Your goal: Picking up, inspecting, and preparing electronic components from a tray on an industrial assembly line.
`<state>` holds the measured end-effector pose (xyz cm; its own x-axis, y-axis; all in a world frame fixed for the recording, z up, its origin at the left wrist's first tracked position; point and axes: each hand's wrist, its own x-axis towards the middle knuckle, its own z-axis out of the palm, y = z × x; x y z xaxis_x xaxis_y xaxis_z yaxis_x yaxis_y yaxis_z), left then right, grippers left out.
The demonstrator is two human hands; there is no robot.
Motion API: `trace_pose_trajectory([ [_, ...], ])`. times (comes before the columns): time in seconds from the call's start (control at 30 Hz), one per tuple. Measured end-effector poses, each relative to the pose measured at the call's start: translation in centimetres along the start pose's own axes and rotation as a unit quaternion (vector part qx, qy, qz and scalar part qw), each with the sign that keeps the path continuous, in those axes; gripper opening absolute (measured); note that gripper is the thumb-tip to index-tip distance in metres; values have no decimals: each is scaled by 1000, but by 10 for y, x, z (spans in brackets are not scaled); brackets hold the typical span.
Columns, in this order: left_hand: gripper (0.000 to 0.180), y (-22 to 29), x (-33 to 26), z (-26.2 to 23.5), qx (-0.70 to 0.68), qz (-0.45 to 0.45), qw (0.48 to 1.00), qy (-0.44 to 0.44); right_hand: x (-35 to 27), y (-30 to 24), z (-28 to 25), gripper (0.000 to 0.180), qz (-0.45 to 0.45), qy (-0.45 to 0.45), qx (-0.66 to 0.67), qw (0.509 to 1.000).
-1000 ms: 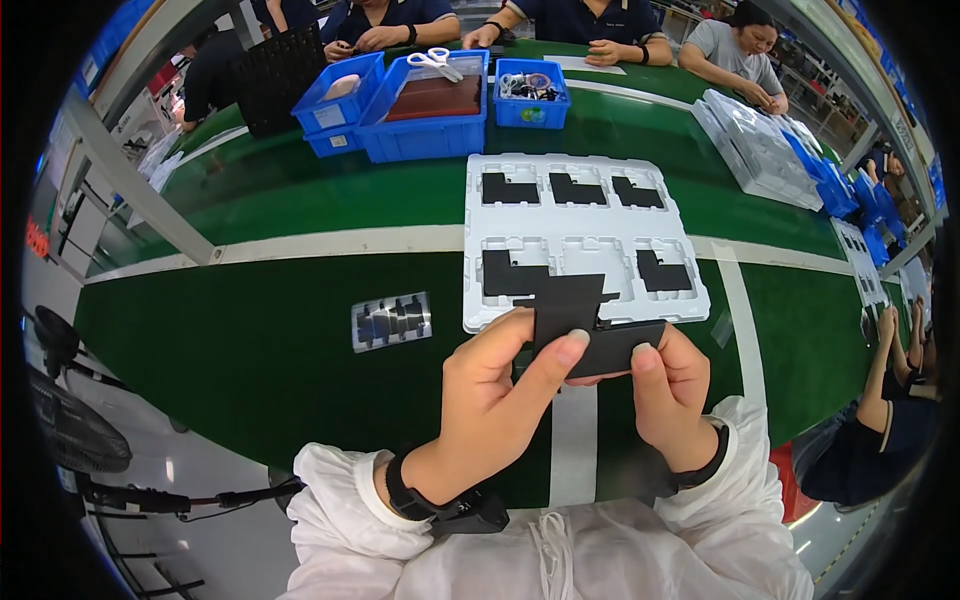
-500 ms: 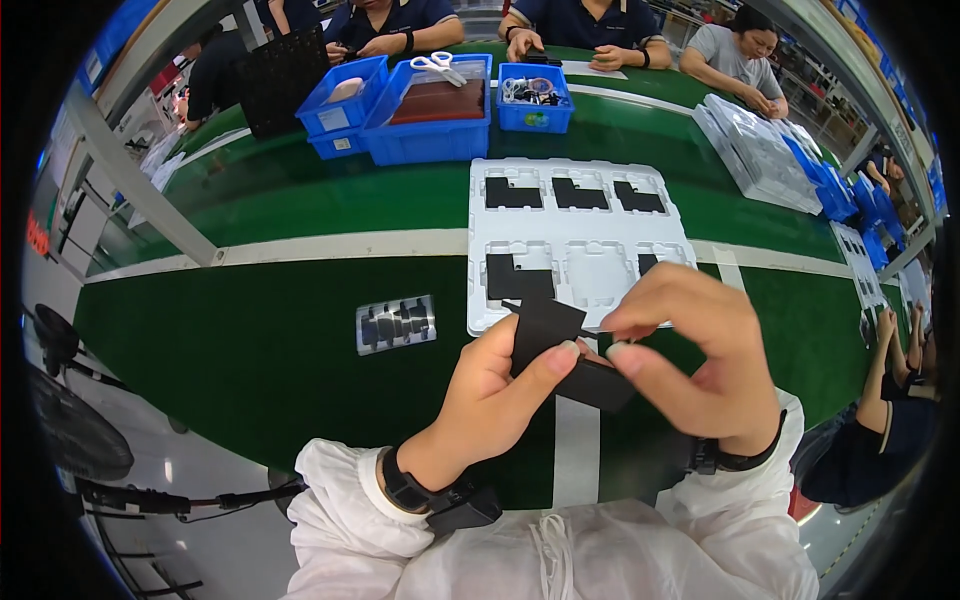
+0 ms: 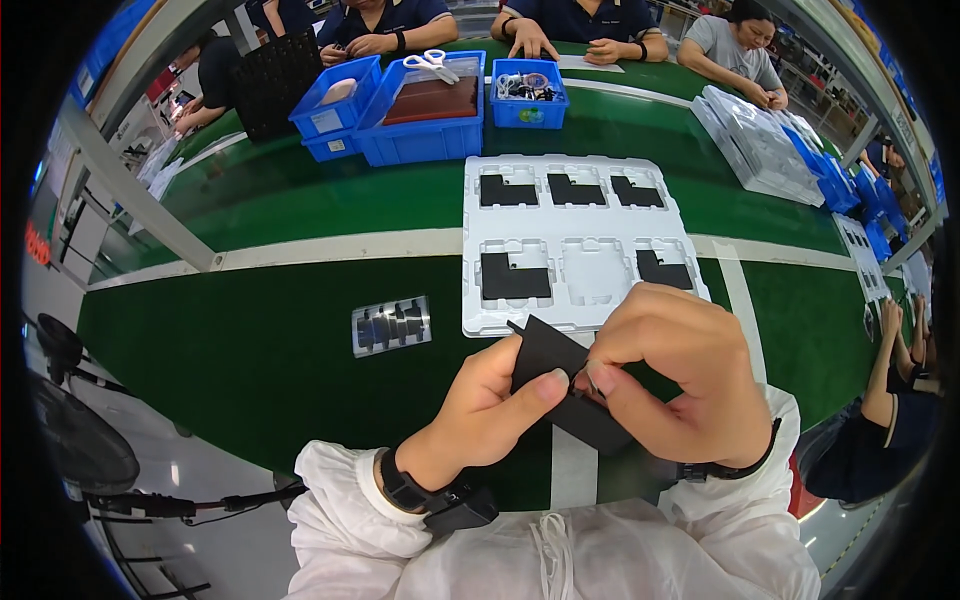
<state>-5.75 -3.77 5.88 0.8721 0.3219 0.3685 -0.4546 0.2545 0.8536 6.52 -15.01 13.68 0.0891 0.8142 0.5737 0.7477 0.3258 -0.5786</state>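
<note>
Above the green surface [image 3: 250,350], my left hand [image 3: 490,410] grips a black sheet [image 3: 560,385]; right hand [image 3: 680,385] fingers pinch its edge, peeling; next I need a steady pull.

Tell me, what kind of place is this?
Probably a factory assembly line. People sit along a long green workbench, blue bins hold parts, and a white tray holds flat black pieces. The left hand and right hand hold one black piece.
</note>
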Motion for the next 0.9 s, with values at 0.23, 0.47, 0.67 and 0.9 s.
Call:
trace_pose_trajectory([
  [0.23, 16, 3, -3, -5, -26, -4, 998, -58, 4, -2, 2, 9, -22, -18, 11, 1000],
  [0.47, 17, 5, -4, -11, -72, -74, 988, -114, 3, 1, 1, 8, -16, -54, 100, 993],
  [0.67, 21, 3, -2, -1, -148, -74, 974, -156, 7, 10, 5, 7, 1, -58, 104, 993],
  [0.9, 19, -3, 8, -9, -134, 49, 977, -159, 4, 7, 0, 7, 64, 7, 22, 998],
])
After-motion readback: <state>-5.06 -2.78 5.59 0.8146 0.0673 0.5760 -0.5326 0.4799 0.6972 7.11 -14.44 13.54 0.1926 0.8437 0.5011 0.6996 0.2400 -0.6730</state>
